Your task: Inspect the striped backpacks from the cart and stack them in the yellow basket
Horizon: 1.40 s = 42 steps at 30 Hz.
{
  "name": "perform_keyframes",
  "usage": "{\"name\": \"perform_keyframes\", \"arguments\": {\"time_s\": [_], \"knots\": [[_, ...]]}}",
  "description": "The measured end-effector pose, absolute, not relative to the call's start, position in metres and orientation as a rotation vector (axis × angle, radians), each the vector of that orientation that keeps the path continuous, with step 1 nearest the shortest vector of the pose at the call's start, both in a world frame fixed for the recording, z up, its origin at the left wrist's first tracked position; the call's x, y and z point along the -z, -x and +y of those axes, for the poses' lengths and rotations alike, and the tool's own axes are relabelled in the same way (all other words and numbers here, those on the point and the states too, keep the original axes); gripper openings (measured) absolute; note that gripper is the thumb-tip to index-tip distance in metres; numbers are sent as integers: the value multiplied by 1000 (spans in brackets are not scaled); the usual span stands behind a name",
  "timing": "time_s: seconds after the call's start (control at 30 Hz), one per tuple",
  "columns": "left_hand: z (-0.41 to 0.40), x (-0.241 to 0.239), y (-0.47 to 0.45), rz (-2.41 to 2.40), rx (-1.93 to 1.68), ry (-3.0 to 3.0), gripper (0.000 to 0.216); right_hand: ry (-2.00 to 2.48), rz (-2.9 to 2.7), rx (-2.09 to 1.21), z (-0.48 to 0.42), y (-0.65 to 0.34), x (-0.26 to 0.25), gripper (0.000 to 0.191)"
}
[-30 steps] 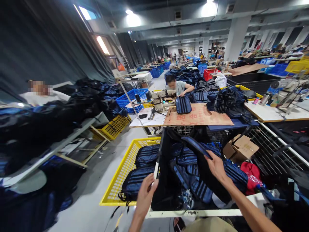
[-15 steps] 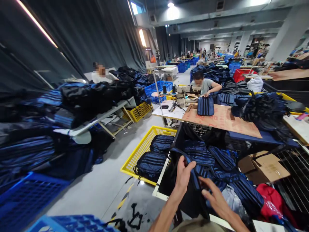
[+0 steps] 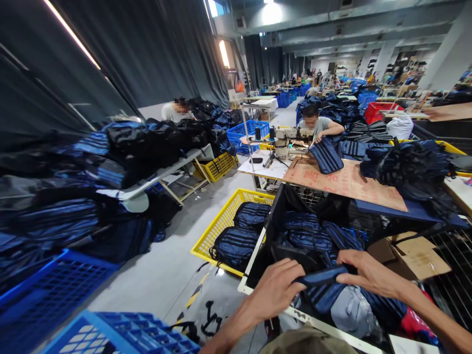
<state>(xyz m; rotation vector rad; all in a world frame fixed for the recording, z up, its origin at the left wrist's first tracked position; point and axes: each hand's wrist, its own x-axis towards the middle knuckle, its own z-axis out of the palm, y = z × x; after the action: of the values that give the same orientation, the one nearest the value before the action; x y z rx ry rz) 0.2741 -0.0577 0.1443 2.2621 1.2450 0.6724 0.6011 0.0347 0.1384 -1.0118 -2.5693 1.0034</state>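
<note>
A dark blue and black fabric bag piece (image 3: 321,278) is stretched level between my two hands, seen mostly edge-on. My left hand (image 3: 280,281) grips its left end, fingers curled over the top. The other end is pinched between the thumb and fingers of my right hand (image 3: 363,269). Below and beyond it, several blue striped bag panels (image 3: 300,221) lie in a white-framed bin (image 3: 254,258). A clear plastic bag (image 3: 352,309) rests on the pile below my right hand.
A yellow crate (image 3: 206,241) with striped bags stands left of the bin. Blue crates (image 3: 121,329) are at lower left. An open cardboard box (image 3: 420,258) sits at right. Across from me, a person (image 3: 324,125) handles a striped panel (image 3: 326,155) at a sewing machine (image 3: 291,135).
My hands have turned the fabric piece from upright to level and spread apart; my right hand now grips its end. The person opposite has tilted the striped panel.
</note>
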Motion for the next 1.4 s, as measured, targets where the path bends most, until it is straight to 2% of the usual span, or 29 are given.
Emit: {"name": "perform_keyframes", "arguments": {"time_s": [0.17, 0.33, 0.43, 0.53, 0.63, 0.7, 0.77, 0.9, 1.03, 1.2, 1.3, 1.4], "knots": [[-43, -129, -223, 1647, -879, -2658, 18, 1101, -2344, -1341, 3, -585, -117, 48], [-27, -128, -190, 1666, -1008, -3236, 17, 922, -2334, -1451, 2, -571, -140, 52], [-25, -128, -183, 1666, -1101, -3352, 15, 940, -2452, -1142, 8, -570, -150, 42], [-26, -123, -186, 1757, -1179, -3330, 16, 946, -2517, -531, 21, -570, -143, 31], [-25, -118, -193, 1835, -1211, -3224, 15, 969, -2441, 70, 38, -575, -132, 30], [-23, -118, -197, 1897, -1218, -3131, 22, 944, -2393, 301, 49, -583, -129, 31], [-20, -120, -199, 1972, -1185, -3051, 32, 939, -2360, 397, 57, -594, -129, 32], [-18, -131, -199, 1991, -1134, -3003, 38, 998, -2353, 286, 62, -610, -139, 32], [-32, -153, -215, 1829, -1237, -3170, 32, 1010, -2331, 197, 43, -588, -155, 26], [-56, -174, -258, 1325, -1182, -3333, 26, 695, -2561, -48, -2, -536, -155, 50], [-64, -170, -265, 1339, -1148, -3056, 26, 717, -2575, -197, -13, -529, -146, 72], [-66, -160, -260, 1430, -1136, -2856, 24, 743, -2518, -136, -15, -534, -142, 75]]}}
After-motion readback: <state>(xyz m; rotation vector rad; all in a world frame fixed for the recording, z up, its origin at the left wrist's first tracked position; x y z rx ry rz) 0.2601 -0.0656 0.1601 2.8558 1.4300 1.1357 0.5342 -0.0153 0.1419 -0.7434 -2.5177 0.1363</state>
